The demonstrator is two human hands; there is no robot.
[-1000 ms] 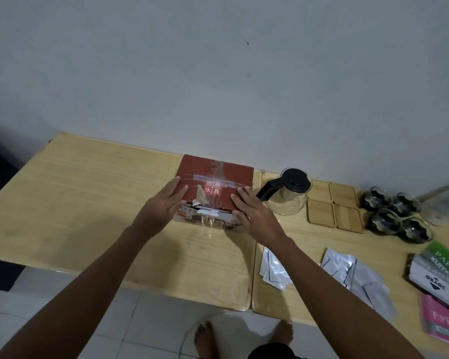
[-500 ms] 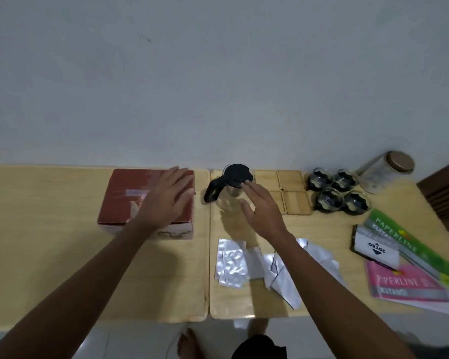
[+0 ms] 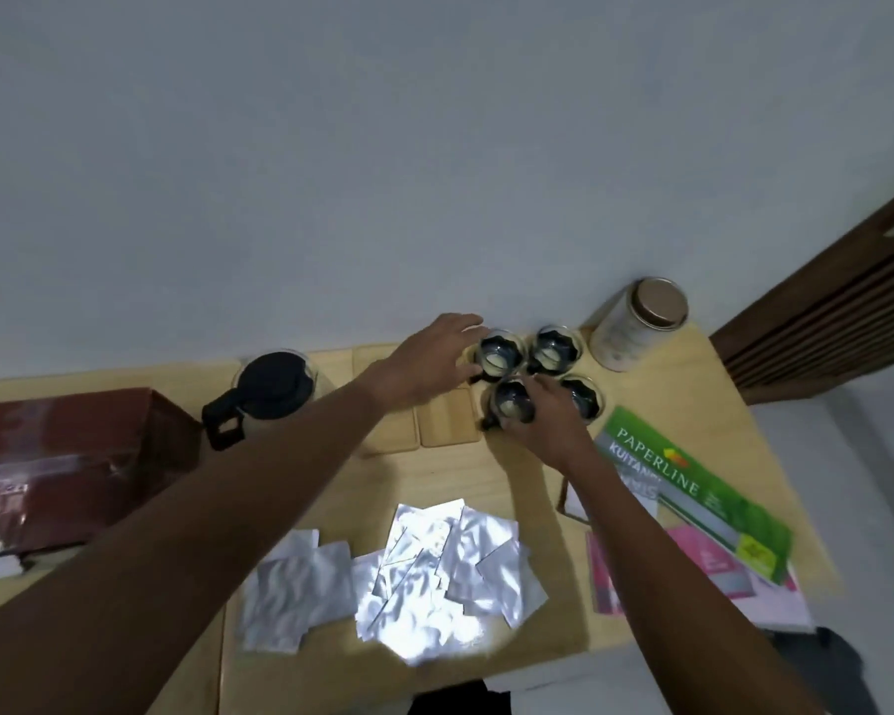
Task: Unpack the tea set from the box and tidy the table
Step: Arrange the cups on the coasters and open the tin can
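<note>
Four small glass cups with dark inserts stand in a cluster at the back of the wooden table [image 3: 530, 490]. My left hand [image 3: 427, 363] is open, with fingers and thumb spread against the left side of the back-left cup [image 3: 502, 352]. My right hand [image 3: 550, 428] is closed around the front-left cup [image 3: 511, 405], which stands on the table. The back-right cup [image 3: 556, 349] and front-right cup [image 3: 585, 399] are untouched. A glass teapot with a black lid [image 3: 274, 389] stands to the left. The dark red box [image 3: 73, 446] sits closed at the far left.
Square wooden coasters [image 3: 445, 423] lie between teapot and cups, partly under my left arm. Several silver foil packets [image 3: 434, 559] are scattered at the front. A lidded jar [image 3: 636, 327] stands back right. Green [image 3: 692, 495] and pink [image 3: 708, 565] booklets lie right.
Both hands have left the red box and moved right, past the teapot, to the cups. The camera view has turned right with them.
</note>
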